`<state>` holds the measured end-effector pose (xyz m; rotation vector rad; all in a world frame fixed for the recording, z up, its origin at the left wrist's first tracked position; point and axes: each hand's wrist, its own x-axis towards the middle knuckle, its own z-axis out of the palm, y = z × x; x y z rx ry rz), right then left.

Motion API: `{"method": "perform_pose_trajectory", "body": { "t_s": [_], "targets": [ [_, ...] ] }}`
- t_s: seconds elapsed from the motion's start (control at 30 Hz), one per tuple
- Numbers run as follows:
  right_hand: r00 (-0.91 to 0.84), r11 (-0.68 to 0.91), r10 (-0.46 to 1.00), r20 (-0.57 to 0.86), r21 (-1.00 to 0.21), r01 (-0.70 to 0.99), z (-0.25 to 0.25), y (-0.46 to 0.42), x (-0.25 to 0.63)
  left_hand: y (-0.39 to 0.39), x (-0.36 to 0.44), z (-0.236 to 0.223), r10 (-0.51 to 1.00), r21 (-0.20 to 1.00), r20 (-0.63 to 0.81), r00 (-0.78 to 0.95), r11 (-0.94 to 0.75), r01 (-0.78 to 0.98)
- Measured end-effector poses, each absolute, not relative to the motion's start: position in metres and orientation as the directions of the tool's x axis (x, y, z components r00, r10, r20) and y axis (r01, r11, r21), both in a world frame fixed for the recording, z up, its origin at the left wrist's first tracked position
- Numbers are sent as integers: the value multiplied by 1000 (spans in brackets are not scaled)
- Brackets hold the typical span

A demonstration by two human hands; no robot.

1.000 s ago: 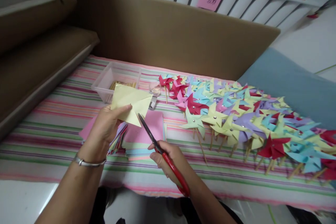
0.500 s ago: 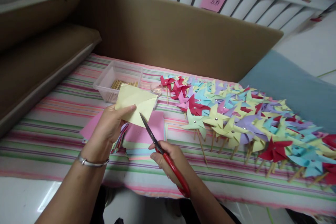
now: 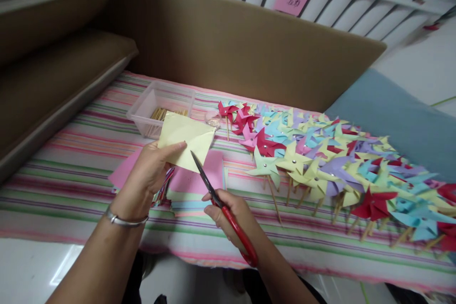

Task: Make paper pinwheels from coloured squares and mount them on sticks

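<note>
Pinched between the thumb and fingers of my left hand (image 3: 155,164) is a square sheet of yellow paper (image 3: 188,135), with a cut or crease line near its right corner. My right hand (image 3: 228,211) grips red-handled scissors (image 3: 238,235). Their dark blades (image 3: 204,175) look closed or nearly so and overlap the paper's lower edge; whether they are cutting I cannot tell. Beneath my hands lies a stack of coloured paper (image 3: 192,204) with a pink sheet (image 3: 208,171) on top.
Many paper pinwheels (image 3: 295,159) on sticks fill the right side of the striped cloth (image 3: 71,166). Behind the yellow paper stand a clear plastic box (image 3: 142,111) of wooden sticks and a small round container (image 3: 213,118). A brown board (image 3: 231,42) rises at the back.
Hardly anything differs. The yellow paper has shifted very slightly right; both hands keep their hold, and the scissors stay at the paper's lower edge.
</note>
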<state>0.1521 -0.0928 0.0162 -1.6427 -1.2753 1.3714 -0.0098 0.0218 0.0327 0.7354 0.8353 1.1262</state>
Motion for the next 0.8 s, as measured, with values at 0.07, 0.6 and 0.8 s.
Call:
{"method": "perform_pose_trajectory", "body": {
  "t_s": [0.07,0.6,0.8],
  "targets": [
    [-16,-329,938,-346,-904,274,15,-93,152,21,-9,33,961,847,-188,200,262,-463],
    [25,-307,949,-315,-897,317,11,-92,151,19,-10,38,960,863,-230,161,278,-422],
    [-34,-274,949,-314,-872,406,15,-90,153,22,-9,32,964,872,-209,167,261,-413]
  ]
}}
